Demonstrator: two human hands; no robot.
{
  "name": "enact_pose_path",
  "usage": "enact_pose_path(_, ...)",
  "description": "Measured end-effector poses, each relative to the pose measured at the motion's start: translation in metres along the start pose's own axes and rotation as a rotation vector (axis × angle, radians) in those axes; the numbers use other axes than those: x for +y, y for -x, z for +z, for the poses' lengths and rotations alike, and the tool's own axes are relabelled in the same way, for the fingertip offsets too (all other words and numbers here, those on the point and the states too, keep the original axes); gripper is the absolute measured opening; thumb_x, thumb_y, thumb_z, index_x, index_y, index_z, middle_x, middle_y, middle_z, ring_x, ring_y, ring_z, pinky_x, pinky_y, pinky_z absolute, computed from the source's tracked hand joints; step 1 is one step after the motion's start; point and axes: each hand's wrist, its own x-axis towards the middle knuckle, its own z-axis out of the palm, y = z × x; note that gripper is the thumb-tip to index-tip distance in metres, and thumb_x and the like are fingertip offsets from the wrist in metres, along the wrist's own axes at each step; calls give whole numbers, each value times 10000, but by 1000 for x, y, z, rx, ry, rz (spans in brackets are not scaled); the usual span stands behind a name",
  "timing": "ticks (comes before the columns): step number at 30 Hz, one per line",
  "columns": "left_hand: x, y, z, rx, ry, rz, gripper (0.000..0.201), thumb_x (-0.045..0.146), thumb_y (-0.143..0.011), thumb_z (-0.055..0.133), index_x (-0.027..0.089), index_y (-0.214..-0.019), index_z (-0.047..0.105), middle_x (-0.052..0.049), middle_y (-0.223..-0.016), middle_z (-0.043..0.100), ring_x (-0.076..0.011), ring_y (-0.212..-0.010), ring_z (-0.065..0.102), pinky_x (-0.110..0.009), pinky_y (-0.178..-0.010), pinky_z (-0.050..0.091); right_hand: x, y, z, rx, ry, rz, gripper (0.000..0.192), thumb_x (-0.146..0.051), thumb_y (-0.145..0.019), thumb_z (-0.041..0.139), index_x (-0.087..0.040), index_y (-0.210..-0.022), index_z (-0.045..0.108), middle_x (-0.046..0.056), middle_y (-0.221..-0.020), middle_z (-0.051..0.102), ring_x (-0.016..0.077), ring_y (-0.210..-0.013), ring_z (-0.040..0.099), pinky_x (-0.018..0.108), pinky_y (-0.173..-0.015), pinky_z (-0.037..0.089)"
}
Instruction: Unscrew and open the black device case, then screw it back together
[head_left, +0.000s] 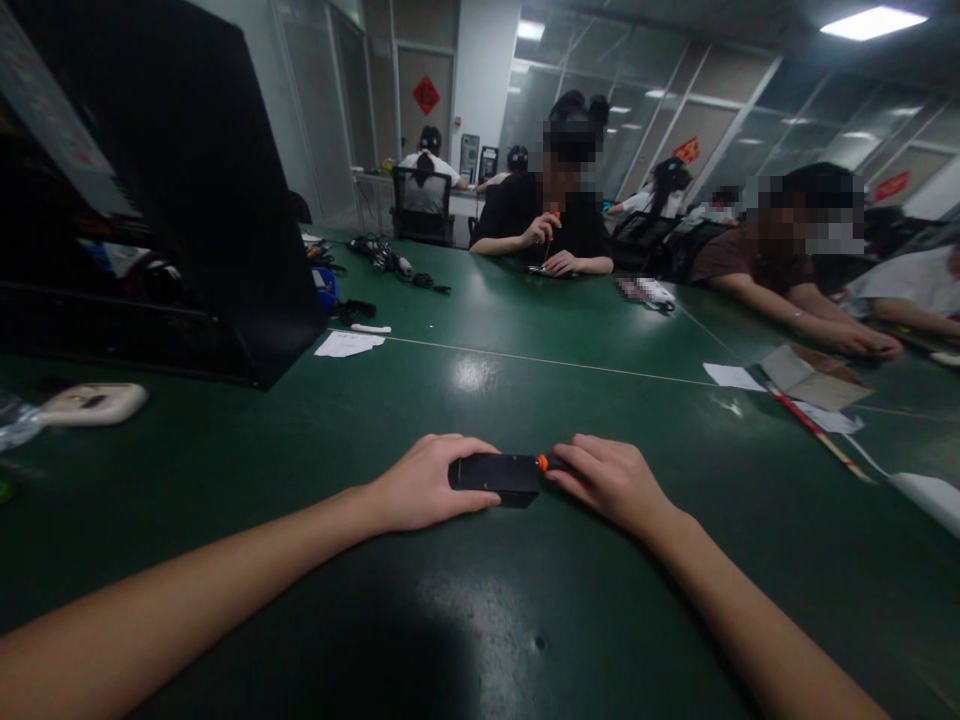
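Both my forearms are reaching across a green table (225, 480). Left hand (420, 485) is gripping a black box (495, 478), fingers clamped around it; right hand (611, 480) is pinching an orange-tipped tool (543, 462) against its end.

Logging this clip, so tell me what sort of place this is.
Probably a shared assembly workroom: a long green work table, co-workers seated along it, one person in black handling a small tool, and glass partition walls behind.

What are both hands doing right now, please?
Left hand: closed on the small black device, on the green table.
Right hand: closed on an orange-tipped tool at the device's end.
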Motion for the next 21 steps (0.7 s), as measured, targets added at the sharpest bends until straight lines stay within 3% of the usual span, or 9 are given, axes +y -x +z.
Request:
enact_pose_path(4,-2,-1,0,11,9,35,458,431,-838,754,228,-1241,675,-54,-1202,738,-254,-1075,674,-362,-925,488,-7,-3,-1,-34,-54,-14,269,-388,-1005,537,-195,-1067,714,85,-845,702,184,-705,637,291,-644,473)
enact_pose_path(13,-3,-1,0,-2,35,52,461,420,-844,751,213,-1248,670,-55,-1201,737,-247,-1067,677,-348,-912,487,-10,-16,-14,-135,-199,13,252,-390,-1014,543,-202,-1011,710,45,-852,717,154,-722,670,252,-652,499)
enact_pose_path(16,-2,-2,-1,-2,44,52,468,430,-843,751,213,-1250,667,-55,-1198,738,-247,-1059,678,-345,-901,487,-9,-18,-20,-123,-62,-54,255,-375,-1015,545,-197,-1081,715,69,-882,713,175,-757,667,272,-663,495)
enact_pose_path(21,-1,-1,-1,-25,53,45,489,440,-837,756,209,-1259,664,-52,-1200,739,-245,-1059,680,-341,-901,482,-6,-16,-22,62,291,-294,218,-300,-1009,569,-144,-1022,720,89,-844,714,178,-714,606,293,-632,467)
